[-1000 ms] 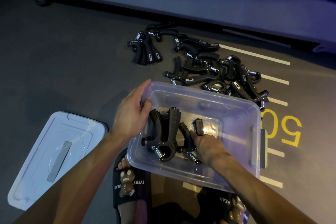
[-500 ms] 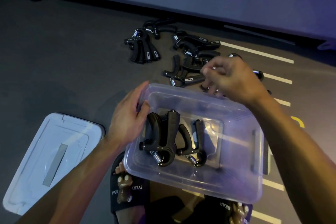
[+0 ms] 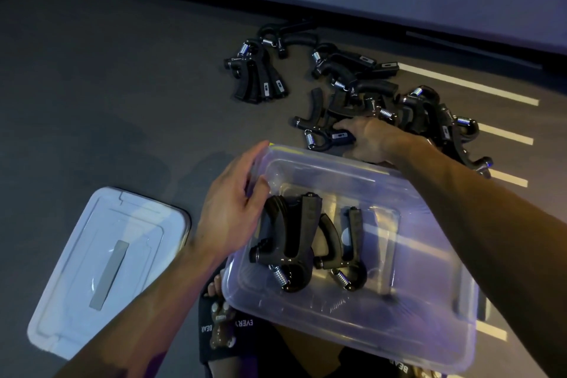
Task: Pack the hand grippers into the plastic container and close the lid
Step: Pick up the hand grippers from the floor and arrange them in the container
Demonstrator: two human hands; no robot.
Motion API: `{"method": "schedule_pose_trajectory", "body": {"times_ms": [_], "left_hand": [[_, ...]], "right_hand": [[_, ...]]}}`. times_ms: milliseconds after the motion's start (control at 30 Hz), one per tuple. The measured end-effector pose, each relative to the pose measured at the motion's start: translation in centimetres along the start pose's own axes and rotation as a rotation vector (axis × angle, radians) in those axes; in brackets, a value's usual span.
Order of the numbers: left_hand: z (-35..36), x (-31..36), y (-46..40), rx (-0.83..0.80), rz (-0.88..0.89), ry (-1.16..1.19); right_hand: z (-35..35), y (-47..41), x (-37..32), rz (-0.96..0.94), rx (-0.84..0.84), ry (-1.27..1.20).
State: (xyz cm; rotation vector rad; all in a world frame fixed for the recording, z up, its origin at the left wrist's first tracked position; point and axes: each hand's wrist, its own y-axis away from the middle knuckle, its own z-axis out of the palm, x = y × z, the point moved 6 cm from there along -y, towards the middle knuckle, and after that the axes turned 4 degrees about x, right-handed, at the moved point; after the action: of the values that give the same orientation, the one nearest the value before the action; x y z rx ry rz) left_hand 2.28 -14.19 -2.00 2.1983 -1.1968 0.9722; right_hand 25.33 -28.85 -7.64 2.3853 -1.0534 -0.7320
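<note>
Beyond container (image 3: pixel 423 344), right hand (image 3: pixel 369 138) on gripper (image 3: pixel 333 136)

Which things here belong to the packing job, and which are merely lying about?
Part of the job:
- plastic container
- grippers in the container
- loose grippers on the floor
- lid
- left hand, holding the container's rim
- right hand, reaching into the pile

Just lying about:
- slippers
- painted floor lines

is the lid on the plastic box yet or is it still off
Off. The lid lies flat on the floor left of the open box, with hand grippers visible inside.
</note>
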Motion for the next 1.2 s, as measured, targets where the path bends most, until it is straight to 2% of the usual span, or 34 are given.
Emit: {"method": "schedule_pose_trajectory", "body": {"times_ms": [133, 300, 433, 500, 600, 667, 800, 900, 1000, 1100, 1200], "left_hand": [[0.0, 0.0, 0.0, -0.006, 0.000, 0.019], [0.0, -0.1, 0.1, -0.018, 0.002, 0.005], [-0.1, 0.0, 0.1, -0.020, 0.014, 0.010], [-0.2, 0.1, 0.2, -0.002, 0.023, 0.017], [-0.4, 0.3, 0.3, 0.039, 0.041, 0.025], [-0.5, 0.5, 0.3, 0.056, 0.059, 0.020], [-0.6, 0.6, 0.3, 0.078, 0.084, 0.010], [-0.6, 0.5, 0.3, 0.078, 0.085, 0.001], [-0.7, 0.5, 0.3, 0.081, 0.086, -0.001], [-0.7, 0.4, 0.3, 0.078, 0.080, -0.005], [-0.7, 0.3, 0.3, 0.078, 0.074, -0.008]], "right_hand": [[-0.2, 0.1, 1.0, 0.046, 0.063, -0.031], [-3.8, 3.2, 1.1, 0.003, 0.486, -0.224], [-6.2, 8.7, -0.1, -0.099, 0.745, -0.457], [-7.5, 12.1, -0.9, -0.147, 0.847, -0.520], [-9.0, 17.3, -1.7, -0.214, 0.910, -0.726], [-9.4, 19.9, -2.5, -0.269, 0.866, -0.852], [-4.6, 20.3, -5.2, -0.215, 0.418, -1.002], [1.1, 18.7, -6.7, -0.082, 0.230, -1.017], [4.3, 17.0, -7.4, 0.011, 0.196, -0.996], [5.6, 16.0, -8.3, 0.024, 0.185, -0.947], [6.0, 15.9, -8.7, 0.058, 0.255, -0.854]]}}
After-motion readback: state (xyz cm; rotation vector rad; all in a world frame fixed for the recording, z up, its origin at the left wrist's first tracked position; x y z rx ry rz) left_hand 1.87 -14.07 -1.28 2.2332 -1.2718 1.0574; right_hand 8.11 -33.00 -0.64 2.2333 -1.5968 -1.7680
